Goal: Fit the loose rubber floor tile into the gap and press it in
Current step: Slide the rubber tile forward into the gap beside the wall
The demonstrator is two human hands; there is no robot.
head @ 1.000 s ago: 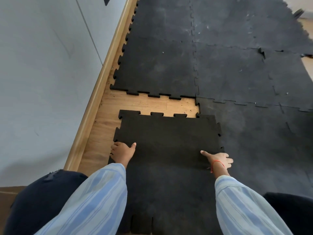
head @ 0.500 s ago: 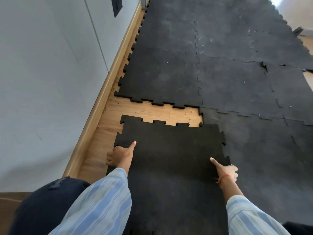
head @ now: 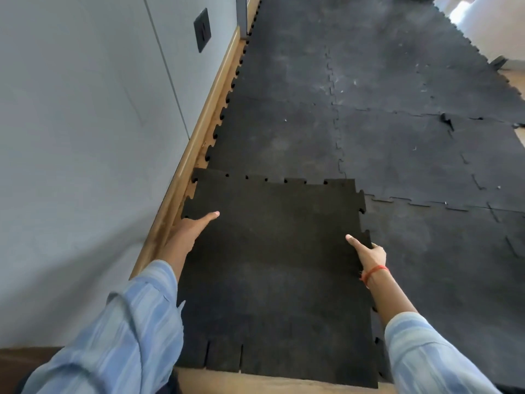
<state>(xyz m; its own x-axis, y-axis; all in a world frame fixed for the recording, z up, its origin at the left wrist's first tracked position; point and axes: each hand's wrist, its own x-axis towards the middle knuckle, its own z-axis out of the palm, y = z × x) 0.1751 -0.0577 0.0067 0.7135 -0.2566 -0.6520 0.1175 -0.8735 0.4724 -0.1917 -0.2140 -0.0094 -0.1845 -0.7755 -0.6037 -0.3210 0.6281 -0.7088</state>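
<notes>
The loose tile (head: 272, 265) is a slab of matte black rubber, grainy and slightly speckled, its edges cut into jigsaw tabs and notches. It lies at the centre of the view, its far edge at 12 o'clock meeting or overlapping the laid mat (head: 383, 123), with a row of small dark holes showing along that seam. Its right-hand tabs at 3 o'clock ride on top of the neighbouring tile rather than locked into it. The left hand (head: 189, 231) lies at the tile's left edge at about 9 o'clock, one digit stretched flat on the rubber — the others are out of sight beneath or beside the edge, so how far they curl cannot be told. The right hand (head: 369, 255) grips the right edge at 3 o'clock, one digit extended on top, the rest curled around the rim; a red thread (head: 373, 273) circles its wrist. A smooth wooden skirting board (head: 199, 120) runs along the grey wall (head: 71, 166), just beside the tile's left tabs, and a black wall plate (head: 202, 29) sits at 11 o'clock. Bare wood floor (head: 255, 379) shows at 6 o'clock.
</notes>
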